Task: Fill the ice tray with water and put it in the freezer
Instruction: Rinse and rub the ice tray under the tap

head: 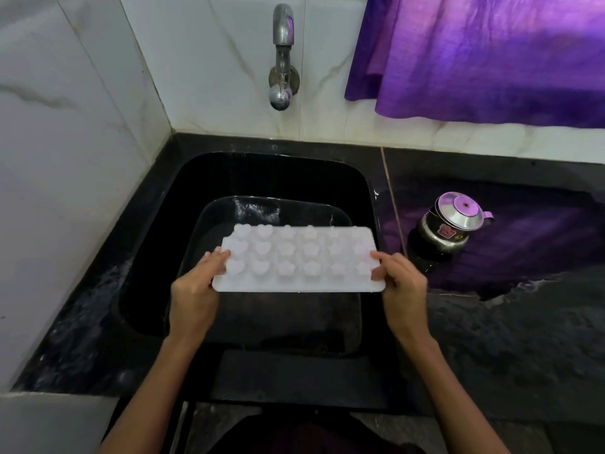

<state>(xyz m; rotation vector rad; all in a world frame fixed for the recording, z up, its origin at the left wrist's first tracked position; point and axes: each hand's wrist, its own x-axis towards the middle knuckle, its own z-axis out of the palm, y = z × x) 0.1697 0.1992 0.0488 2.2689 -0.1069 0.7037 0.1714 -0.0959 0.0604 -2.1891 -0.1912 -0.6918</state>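
Observation:
A white ice tray (298, 258) with heart and flower shaped cells hangs level over the black sink (154, 224). My left hand (196, 290) grips its left short edge, thumb on top. My right hand (401, 285) grips its right short edge the same way. Whether water stands in the cells I cannot tell. A steel tap (282, 57) sticks out of the tiled wall above the sink's far side; no water runs from it. The freezer is not in view.
A dark basin (209, 217) sits inside the sink under the tray. On the wet black counter to the right stands a small steel kettle (453, 226) with a lid. A purple curtain (484, 54) hangs at the upper right. White marble tiles close off the left side.

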